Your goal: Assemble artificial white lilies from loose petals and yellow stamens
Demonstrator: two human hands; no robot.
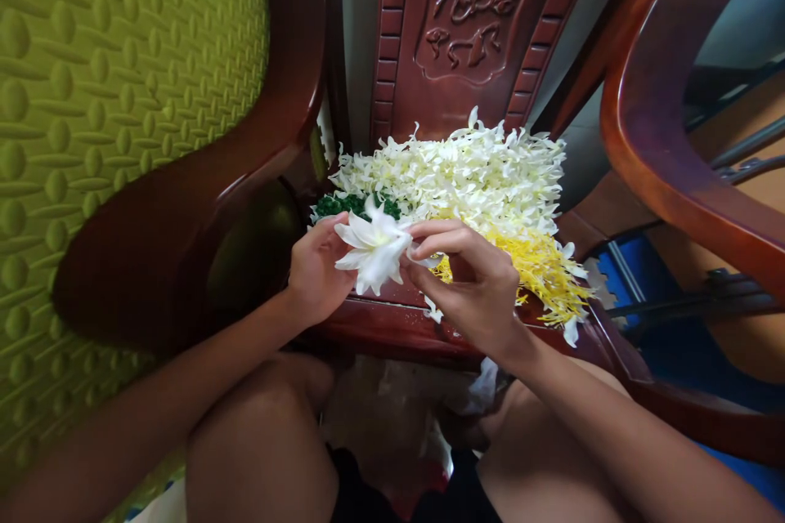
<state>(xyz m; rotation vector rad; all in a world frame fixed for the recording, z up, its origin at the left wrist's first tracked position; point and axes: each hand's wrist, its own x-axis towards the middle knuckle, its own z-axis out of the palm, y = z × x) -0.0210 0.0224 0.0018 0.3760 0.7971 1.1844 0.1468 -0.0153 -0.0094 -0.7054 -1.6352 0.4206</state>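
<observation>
1. Well, a green textured mat (123, 98) fills the left side of the frame, beside a curved wooden armrest (202, 196).
2. My left hand (319, 270), left of centre, curls beside the petals; its fingers are mostly hidden, so I cannot tell whether they grip.
3. Behind it, a dark green clump (347, 203) lies on the wooden chair seat (392, 331), which bears all the heaps.
4. At the centre of the frame is the white flower (373, 249), its petals spread toward the left.
5. My right hand (469, 270), right of centre, pinches the flower's base between bent fingers.
6. Beyond it, the white heap (459, 172) covers the back of the seat, with the yellow heap (545, 274) spilling right of centre.
</observation>
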